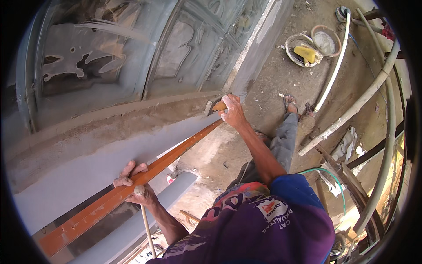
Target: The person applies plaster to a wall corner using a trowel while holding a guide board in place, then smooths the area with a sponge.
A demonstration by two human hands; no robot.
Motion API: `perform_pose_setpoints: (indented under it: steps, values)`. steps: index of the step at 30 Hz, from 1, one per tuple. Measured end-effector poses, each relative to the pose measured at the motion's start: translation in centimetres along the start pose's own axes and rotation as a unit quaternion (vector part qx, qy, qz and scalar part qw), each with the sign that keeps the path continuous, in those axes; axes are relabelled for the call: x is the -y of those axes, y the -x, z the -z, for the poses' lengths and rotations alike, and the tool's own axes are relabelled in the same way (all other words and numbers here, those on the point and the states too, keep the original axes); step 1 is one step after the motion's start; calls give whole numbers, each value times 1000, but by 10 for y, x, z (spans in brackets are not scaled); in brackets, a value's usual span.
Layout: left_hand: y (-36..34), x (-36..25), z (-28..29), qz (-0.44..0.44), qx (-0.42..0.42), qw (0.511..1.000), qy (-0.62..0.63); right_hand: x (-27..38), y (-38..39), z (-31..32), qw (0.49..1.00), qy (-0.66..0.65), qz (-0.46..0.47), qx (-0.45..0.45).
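A long orange bar (162,163) runs from the lower left up toward the wall ledge. My left hand (147,199) grips it from beneath, with fingers showing over its far edge. Up at the ledge, my right hand (234,113) is closed round the wooden handle (219,106) of a trowel. The trowel's blade (208,108) is at the mortar-coated ledge (132,115), just under the glass blocks (176,53); whether it presses on the mortar I cannot tell. The bar's upper end lies close below the right hand. A thin stick (148,229) rises to the left hand.
Two round buckets (325,43) stand on the dirt ground at the upper right, one with a yellow tool (305,54) across it. Bamboo poles (351,108), a white pipe (336,66) and a green hose (336,178) lie along the right. A grey pale wall (79,180) slopes below the ledge.
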State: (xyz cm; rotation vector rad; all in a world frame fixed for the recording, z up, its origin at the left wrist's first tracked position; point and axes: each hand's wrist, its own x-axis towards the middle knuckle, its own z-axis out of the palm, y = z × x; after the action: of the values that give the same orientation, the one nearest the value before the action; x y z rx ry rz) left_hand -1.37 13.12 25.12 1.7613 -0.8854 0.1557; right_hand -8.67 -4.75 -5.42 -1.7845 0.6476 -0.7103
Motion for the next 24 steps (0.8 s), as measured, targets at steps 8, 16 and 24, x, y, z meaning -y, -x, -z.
perform_pose_setpoints:
  steps: [8,16,24]
  values:
    - [5,-1,11,9,-2,999,-30,-14,32,-3,999,3,-22,-44]
    - [0,2,5,7,-1,1000,-29,-36,11,-15,1000,19,-5,-11]
    - [4,-2,10,11,-10,999,-42,-34,17,1,997,7,-20,-68]
